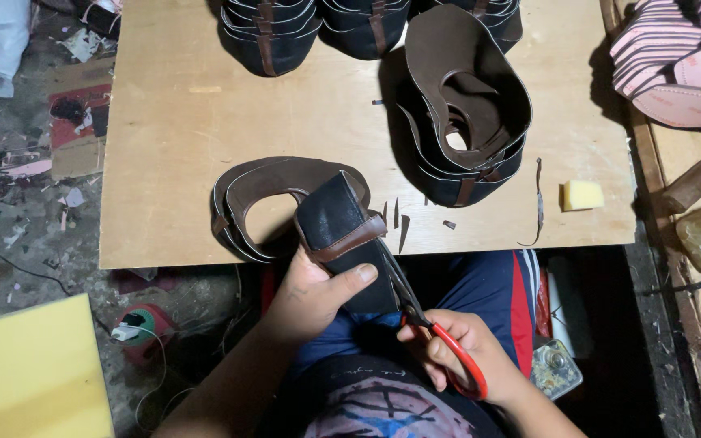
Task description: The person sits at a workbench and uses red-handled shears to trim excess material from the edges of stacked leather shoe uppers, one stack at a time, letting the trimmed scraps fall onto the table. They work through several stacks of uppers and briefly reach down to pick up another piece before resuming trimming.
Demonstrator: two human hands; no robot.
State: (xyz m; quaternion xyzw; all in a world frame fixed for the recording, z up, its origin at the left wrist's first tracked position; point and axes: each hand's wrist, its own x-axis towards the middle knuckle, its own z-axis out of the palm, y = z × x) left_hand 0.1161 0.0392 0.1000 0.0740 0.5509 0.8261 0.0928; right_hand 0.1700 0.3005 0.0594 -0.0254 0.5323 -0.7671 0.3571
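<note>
Head view, looking down over a plywood work board [188, 162]. Left hand [311, 294] is gripping a black leather shoe-upper piece with a brown strap across it [341, 235], fingers curled behind it, thumb [356, 276] pressing flat on the front face just under the strap. The piece is standing tilted, its top end leaning toward 12 o'clock over the board's near edge and overlapping a flat brown-lined upper with an oval opening [273, 199] at 10 o'clock of the hand.

Right hand [456, 349] is closed round the red loop handles of a pair of scissors [415, 312], fingers through the loops. The dark blades are running up toward 11 o'clock along the right edge of the black piece, touching it; how far the blades are parted I cannot tell. The black piece is sitting at 10–11 o'clock of the right hand, directly above the left hand.

Thin dark trimmings [399, 221] are lying on the board at 1 o'clock of the left hand. A stack of curved brown-lined uppers [468, 105] is sitting at 1 o'clock, a yellow sponge block [582, 195] at 2 o'clock near the board's right edge.
</note>
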